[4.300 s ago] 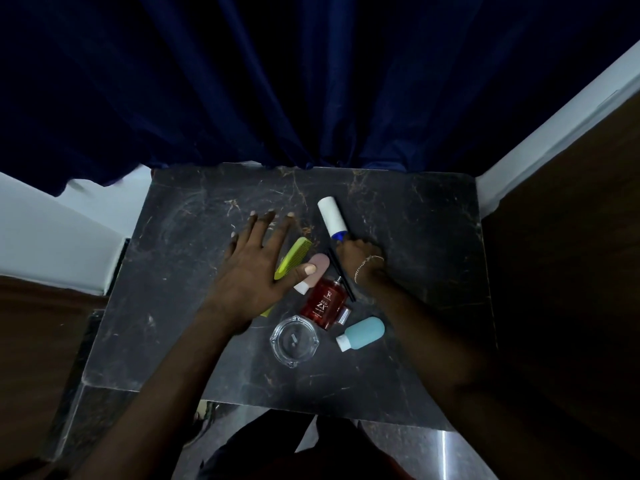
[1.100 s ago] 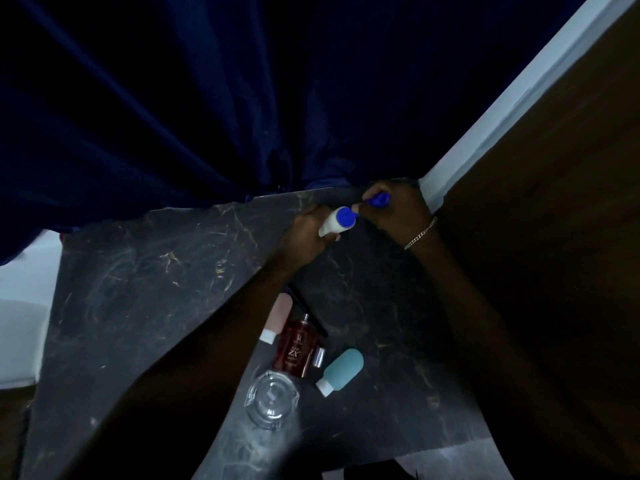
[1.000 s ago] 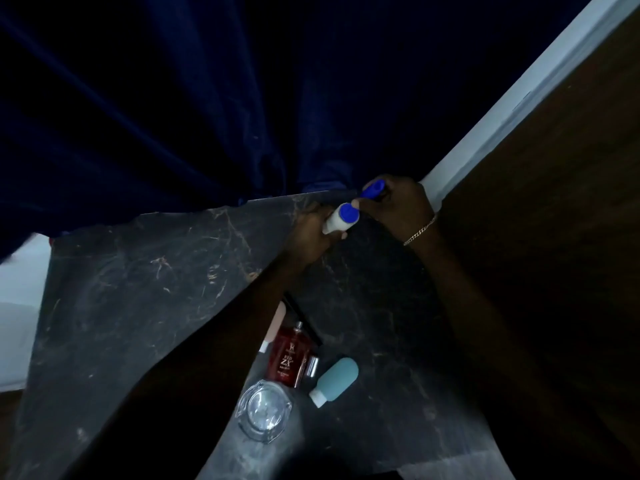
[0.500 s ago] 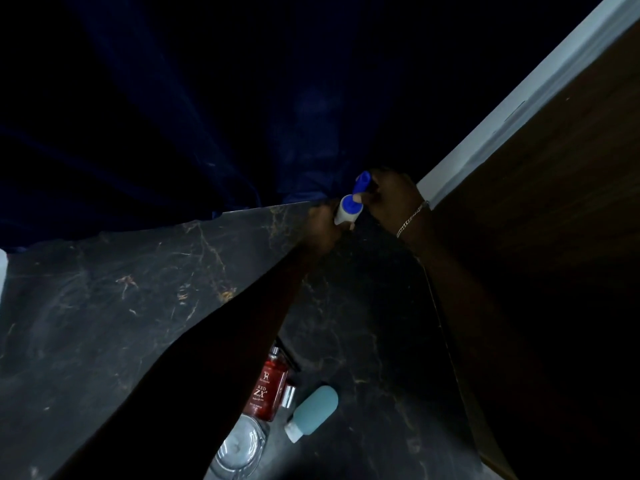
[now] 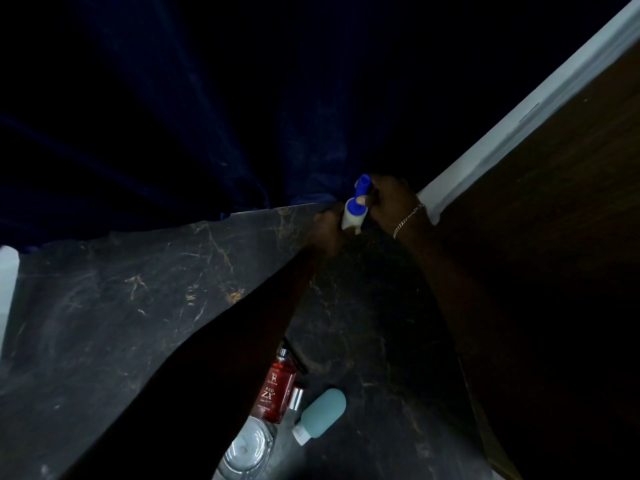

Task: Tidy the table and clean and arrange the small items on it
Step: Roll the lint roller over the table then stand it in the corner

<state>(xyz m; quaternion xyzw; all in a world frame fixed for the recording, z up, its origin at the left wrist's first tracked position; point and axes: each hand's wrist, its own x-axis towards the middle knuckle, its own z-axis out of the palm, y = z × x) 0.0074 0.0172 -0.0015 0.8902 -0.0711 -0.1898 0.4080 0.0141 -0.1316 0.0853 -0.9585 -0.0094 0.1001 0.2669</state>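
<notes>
A small white tube (image 5: 350,221) with a smooth rounded body and a blue neck sits at the far edge of the worktop (image 5: 104,323), toward 12 o'clock, held up off the stone. The left hand (image 5: 327,230) has its fingers wrapped around the tube's body. The right hand (image 5: 389,202), with a thin metal chain bracelet (image 5: 408,220) at the wrist, has its fingers closed on a blue cylindrical cap (image 5: 362,185) just above the tube's neck; whether cap and neck touch is not clear. The worktop is dark polished marble with pale gold veins. Toward 6 o'clock, beside the left forearm, lies a flat red glass perfume bottle (image 5: 278,389) with a printed label, and at its 3 o'clock a matte teal squeeze bottle (image 5: 322,412) with a white cap, lying on its side. At 7 o'clock from the teal bottle stands a clear faceted glass dish (image 5: 247,448). Deep blue velvety curtain (image 5: 173,116) folds hang behind the worktop
</notes>
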